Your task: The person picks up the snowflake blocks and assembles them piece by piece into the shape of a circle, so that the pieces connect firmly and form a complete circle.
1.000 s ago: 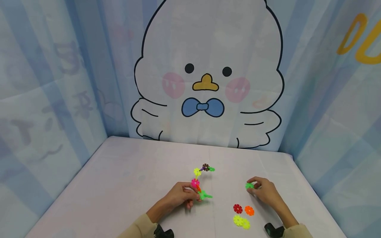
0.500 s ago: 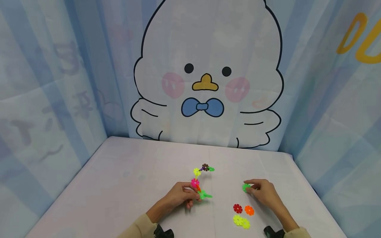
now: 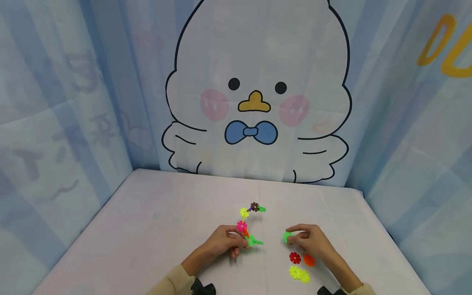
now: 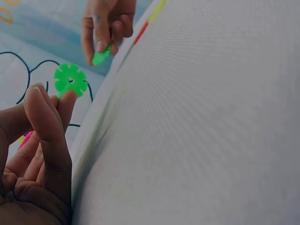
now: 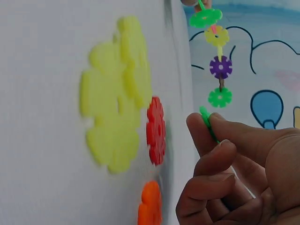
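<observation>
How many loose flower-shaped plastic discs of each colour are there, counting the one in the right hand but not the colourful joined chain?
Yellow flower-shaped plastic discs: 2
Red flower-shaped plastic disc: 1
Orange flower-shaped plastic disc: 1
Green flower-shaped plastic disc, in the right hand: 1
Total: 5

Right hand (image 5: 251, 171) at four o'clock pinching a green disc (image 5: 209, 123); a chain of notched discs (image 5: 220, 63) at two; overlapping yellow discs (image 5: 110, 108) toward ten, a red disc (image 5: 154, 131) near centre, an orange disc (image 5: 150, 206) at six.
</observation>
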`<state>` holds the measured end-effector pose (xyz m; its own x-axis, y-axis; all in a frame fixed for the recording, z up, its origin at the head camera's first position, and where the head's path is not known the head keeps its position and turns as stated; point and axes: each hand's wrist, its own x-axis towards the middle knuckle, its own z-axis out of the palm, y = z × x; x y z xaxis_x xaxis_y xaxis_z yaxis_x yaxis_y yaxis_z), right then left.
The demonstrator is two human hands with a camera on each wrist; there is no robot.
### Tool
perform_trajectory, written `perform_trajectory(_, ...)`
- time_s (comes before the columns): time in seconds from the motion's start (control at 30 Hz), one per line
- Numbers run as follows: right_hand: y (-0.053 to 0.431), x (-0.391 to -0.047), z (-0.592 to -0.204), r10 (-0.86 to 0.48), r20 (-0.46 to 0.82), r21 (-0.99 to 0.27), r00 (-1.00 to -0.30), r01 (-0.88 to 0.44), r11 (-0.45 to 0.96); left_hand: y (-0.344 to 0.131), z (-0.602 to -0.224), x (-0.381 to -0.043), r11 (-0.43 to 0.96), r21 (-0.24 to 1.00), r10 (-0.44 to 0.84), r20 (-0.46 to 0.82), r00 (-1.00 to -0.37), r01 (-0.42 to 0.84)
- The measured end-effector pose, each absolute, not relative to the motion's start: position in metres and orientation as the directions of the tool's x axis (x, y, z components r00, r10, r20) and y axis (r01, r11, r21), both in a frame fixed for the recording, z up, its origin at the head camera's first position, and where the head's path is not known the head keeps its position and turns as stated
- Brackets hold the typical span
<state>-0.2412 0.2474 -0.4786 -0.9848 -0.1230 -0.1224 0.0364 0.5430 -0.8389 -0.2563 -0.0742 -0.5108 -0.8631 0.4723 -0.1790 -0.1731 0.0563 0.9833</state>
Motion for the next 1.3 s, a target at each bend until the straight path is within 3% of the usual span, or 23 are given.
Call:
perform_trajectory(0.3, 0.224, -0.235, -0.480, -0.271, -0.179, -0.917, -0.946, 0.060, 0.394, -0.075, -0.511, -0.257, 0.067, 0.981, 0.472, -0.194, -0.860, -0.184)
perform_trajectory(1.3, 0.203, -0.233, -0.481, -0.314, -0.208, -0.917, -0.926, 0.073, 0.392, -0.074, -0.511, -0.257, 0.070, 0.983, 0.477, -0.185, -0.859, -0.173)
